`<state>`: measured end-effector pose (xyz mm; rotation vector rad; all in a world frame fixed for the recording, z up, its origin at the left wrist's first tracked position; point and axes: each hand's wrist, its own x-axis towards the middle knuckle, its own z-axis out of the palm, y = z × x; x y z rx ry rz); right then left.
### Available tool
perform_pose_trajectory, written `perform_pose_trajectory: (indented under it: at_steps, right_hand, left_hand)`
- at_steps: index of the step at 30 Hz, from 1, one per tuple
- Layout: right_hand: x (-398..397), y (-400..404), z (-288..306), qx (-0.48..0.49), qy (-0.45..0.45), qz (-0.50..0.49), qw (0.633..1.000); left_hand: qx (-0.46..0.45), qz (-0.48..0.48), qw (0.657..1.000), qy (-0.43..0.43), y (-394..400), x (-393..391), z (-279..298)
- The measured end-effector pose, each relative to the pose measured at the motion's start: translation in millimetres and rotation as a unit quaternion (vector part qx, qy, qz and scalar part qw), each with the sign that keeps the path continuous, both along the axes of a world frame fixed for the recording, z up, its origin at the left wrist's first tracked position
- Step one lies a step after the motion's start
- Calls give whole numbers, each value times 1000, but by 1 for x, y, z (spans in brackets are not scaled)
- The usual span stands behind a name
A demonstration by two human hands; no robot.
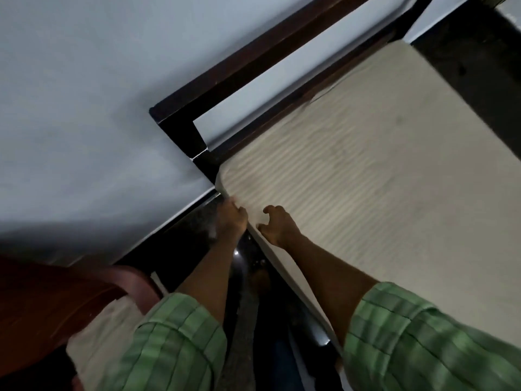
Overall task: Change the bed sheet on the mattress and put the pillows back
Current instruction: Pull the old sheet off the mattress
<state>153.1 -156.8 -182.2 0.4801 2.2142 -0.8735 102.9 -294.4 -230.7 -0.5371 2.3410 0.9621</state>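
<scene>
Head view: hands [255, 221] grip sheet [366, 179] corner edge.

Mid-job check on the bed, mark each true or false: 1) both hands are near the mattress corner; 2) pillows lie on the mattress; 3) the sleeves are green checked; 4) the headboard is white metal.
1) True: the left hand grips the sheet at the mattress corner, and the right hand is on top beside it.
2) False: no pillows show on it.
3) True: both sleeves are green checked.
4) False: the headboard is dark wood.
</scene>
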Motion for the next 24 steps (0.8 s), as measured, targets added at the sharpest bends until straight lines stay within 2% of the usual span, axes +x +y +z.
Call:
perform_pose_trajectory:
  at_steps: [3, 5, 8, 10, 12, 15, 21, 24]
  right_hand:
    - [-27, -17, -54, -10, -5, -2, 1000]
    - [-34, -28, -87, 5, 9, -9, 1000]
    - [-37, -43, -119, 101, 65, 11, 993]
    - [-41, -51, -132, 154, 94, 31, 983]
    - [-48, -56, -138, 186, 103, 39, 976]
    - [-58, -63, -141, 218, 92, 24, 971]
    - [-27, -82, -138, 137, 130, -48, 981]
    - [-27, -84, -147, 107, 105, -55, 987]
  left_hand:
    - [-10, 28, 999, 24, -12, -22, -61]
    - [-1, 80, 996, 38, -16, -31, -91]
    - [75, 169, 982, 30, -18, -36, -122]
    - [142, 240, 960, 22, -20, -34, -143]
    - [199, 293, 935, -2, -20, -31, -159]
    - [233, 328, 915, -22, -18, -31, -160]
    - [279, 391, 877, 13, -18, -46, -163]
    - [247, 388, 888, 26, -24, -61, -172]
